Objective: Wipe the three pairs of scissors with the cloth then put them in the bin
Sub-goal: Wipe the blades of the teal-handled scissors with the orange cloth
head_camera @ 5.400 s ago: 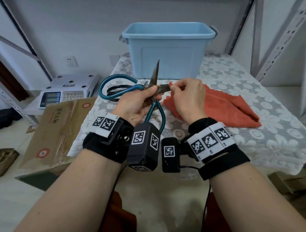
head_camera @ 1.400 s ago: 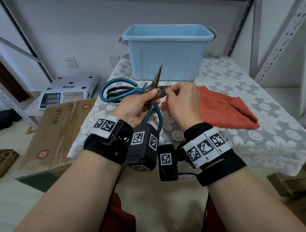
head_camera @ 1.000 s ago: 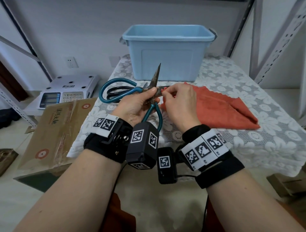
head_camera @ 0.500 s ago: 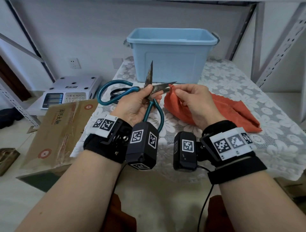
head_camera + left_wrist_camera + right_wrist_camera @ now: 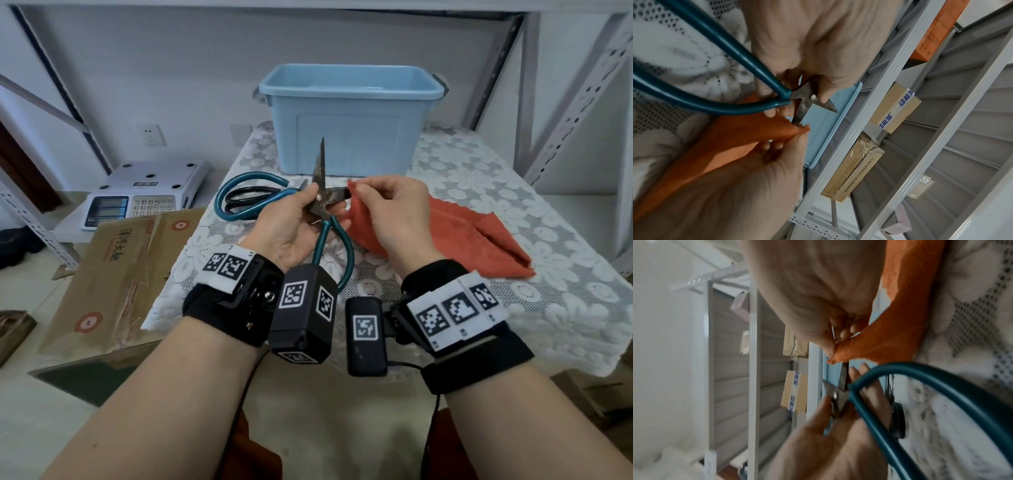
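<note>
My left hand [image 5: 291, 222] grips the teal-handled scissors [image 5: 322, 205] at the pivot, blades spread, one pointing up and one to the right. My right hand [image 5: 387, 212] pinches a fold of the orange cloth [image 5: 479, 240] around the tip of the right-pointing blade. The left wrist view has the pivot [image 5: 813, 97] under my thumb and the cloth [image 5: 748, 129] over the blade tip. The right wrist view shows the cloth [image 5: 855, 350] pinched onto the blade [image 5: 843, 378]. A black-handled pair [image 5: 246, 198] lies on the table behind the teal loop. The light blue bin [image 5: 349, 120] stands at the back.
A white lace cloth covers the table [image 5: 513, 192]. A weighing scale [image 5: 140, 192] and flattened cardboard [image 5: 113, 274] lie to the left, below table level. Grey shelf posts [image 5: 575, 102] rise at the right. Boxes [image 5: 894, 107] sit on the shelf above.
Half a second ago my right hand held the cloth just off the blade tip. It has come back left and now pinches the cloth over the blade's end. The scissors stay in my left hand.
</note>
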